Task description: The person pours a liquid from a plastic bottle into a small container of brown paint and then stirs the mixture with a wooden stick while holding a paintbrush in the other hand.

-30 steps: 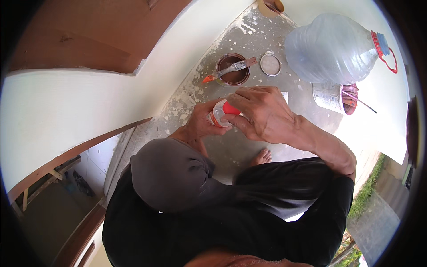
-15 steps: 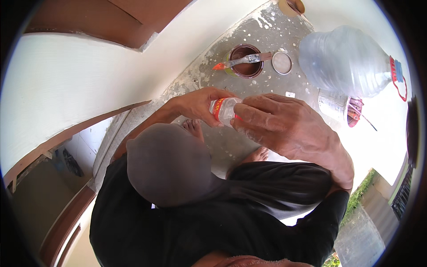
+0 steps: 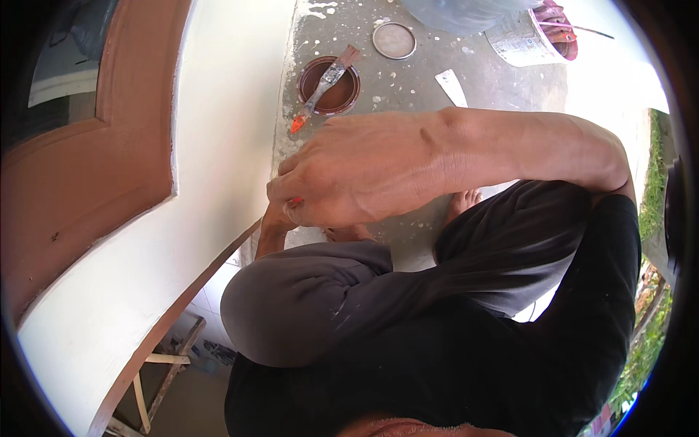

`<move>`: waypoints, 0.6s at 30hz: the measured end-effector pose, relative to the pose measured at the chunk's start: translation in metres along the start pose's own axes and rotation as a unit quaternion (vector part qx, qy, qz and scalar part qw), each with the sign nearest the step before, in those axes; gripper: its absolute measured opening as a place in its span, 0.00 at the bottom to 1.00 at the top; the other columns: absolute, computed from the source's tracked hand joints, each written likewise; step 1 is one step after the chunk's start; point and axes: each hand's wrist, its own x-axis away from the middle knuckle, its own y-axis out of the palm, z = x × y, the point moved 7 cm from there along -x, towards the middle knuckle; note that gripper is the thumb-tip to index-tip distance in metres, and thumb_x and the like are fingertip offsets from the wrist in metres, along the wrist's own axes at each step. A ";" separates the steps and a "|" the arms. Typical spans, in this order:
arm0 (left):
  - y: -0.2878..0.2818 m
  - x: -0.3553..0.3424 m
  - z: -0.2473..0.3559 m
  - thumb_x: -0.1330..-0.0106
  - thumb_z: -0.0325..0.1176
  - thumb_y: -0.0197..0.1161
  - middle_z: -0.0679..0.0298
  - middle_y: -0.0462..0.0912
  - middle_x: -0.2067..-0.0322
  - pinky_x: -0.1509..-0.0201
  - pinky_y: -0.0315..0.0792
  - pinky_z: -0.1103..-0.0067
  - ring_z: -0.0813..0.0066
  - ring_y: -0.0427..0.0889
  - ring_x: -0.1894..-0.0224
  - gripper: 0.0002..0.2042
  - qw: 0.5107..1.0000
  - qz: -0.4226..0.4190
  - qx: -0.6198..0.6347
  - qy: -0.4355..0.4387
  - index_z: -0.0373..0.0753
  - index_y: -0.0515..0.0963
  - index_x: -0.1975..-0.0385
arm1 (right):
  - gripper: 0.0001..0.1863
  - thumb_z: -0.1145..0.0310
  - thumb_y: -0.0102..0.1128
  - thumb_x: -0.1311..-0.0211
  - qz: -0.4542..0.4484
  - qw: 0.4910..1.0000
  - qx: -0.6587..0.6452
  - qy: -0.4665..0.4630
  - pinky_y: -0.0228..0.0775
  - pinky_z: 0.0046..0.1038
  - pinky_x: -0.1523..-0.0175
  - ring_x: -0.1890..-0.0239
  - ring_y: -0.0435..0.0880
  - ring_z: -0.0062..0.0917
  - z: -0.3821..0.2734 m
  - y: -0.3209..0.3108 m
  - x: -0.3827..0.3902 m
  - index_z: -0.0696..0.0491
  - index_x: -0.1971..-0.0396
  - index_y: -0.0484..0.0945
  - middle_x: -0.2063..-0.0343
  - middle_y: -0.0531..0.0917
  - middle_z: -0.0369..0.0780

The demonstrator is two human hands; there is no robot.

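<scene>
My right hand (image 3: 349, 175) reaches across to the left, its fingers curled. A small red piece (image 3: 295, 201), which looks like a bottle cap, shows between them. Behind it, my left hand is almost wholly hidden; only the left forearm (image 3: 273, 234) shows below, so its grip is out of sight. The clear plastic bottle is hidden too. Just beyond the right hand stands an open can of brown paint (image 3: 314, 73). Across its rim lies a paintbrush (image 3: 325, 84) with an orange handle tip and brown bristles.
A round lid (image 3: 394, 40) lies beyond the can. On the paint-spotted floor (image 3: 429, 65) is a white flat scrap (image 3: 451, 87). Farther right are a white bucket (image 3: 513, 40) with rags and a large water jug (image 3: 455, 11). A white wall (image 3: 218, 109) rises close on the left.
The view has swung left. My right hand has moved from the bottle's top to reach over my left hand, covering it. The bottle has gone out of sight.
</scene>
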 end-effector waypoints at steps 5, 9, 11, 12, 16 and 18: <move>-0.003 0.008 -0.007 0.61 0.23 0.71 0.62 0.79 0.54 0.42 0.67 0.74 0.72 0.76 0.50 0.31 0.995 0.059 -0.067 0.036 0.35 0.73 0.50 | 0.11 0.75 0.61 0.56 -0.033 0.996 -0.077 0.017 0.75 0.34 0.65 0.68 0.82 0.38 0.012 0.003 -0.008 0.62 0.70 0.82 0.70 0.82 0.46; -0.009 0.010 -0.012 0.61 0.22 0.69 0.61 0.78 0.54 0.42 0.67 0.73 0.71 0.76 0.49 0.30 0.988 0.102 -0.091 0.068 0.35 0.73 0.51 | 0.08 0.75 0.59 0.56 0.095 0.989 -0.095 -0.054 0.71 0.33 0.69 0.74 0.80 0.37 0.014 -0.016 -0.007 0.63 0.74 0.80 0.81 0.77 0.46; -0.011 0.008 -0.013 0.61 0.21 0.68 0.61 0.78 0.54 0.42 0.67 0.73 0.70 0.76 0.49 0.29 0.986 0.117 -0.085 0.085 0.35 0.73 0.51 | 0.08 0.75 0.61 0.55 0.066 0.985 -0.123 0.102 0.71 0.31 0.68 0.73 0.81 0.35 0.033 -0.036 0.014 0.63 0.74 0.80 0.79 0.79 0.46; -0.017 0.021 -0.008 0.61 0.21 0.68 0.60 0.78 0.54 0.42 0.67 0.72 0.70 0.75 0.49 0.29 0.979 0.152 -0.104 0.091 0.35 0.73 0.52 | 0.08 0.74 0.62 0.54 0.052 0.976 -0.144 0.153 0.71 0.30 0.67 0.72 0.81 0.34 0.044 -0.045 0.022 0.63 0.74 0.80 0.78 0.80 0.46; -0.034 0.037 0.000 0.61 0.20 0.66 0.60 0.77 0.56 0.41 0.65 0.73 0.70 0.74 0.49 0.28 0.958 0.231 -0.125 0.119 0.34 0.73 0.53 | 0.11 0.71 0.70 0.57 -0.061 0.895 -0.163 0.411 0.73 0.27 0.65 0.70 0.84 0.27 0.125 0.009 0.101 0.60 0.72 0.82 0.75 0.84 0.42; -0.040 0.045 0.005 0.61 0.19 0.66 0.60 0.77 0.56 0.43 0.66 0.74 0.72 0.74 0.50 0.27 0.944 0.275 -0.140 0.117 0.34 0.73 0.54 | 0.11 0.73 0.71 0.60 -0.048 0.882 -0.167 0.437 0.73 0.28 0.66 0.72 0.83 0.28 0.151 0.050 0.129 0.59 0.74 0.82 0.78 0.83 0.41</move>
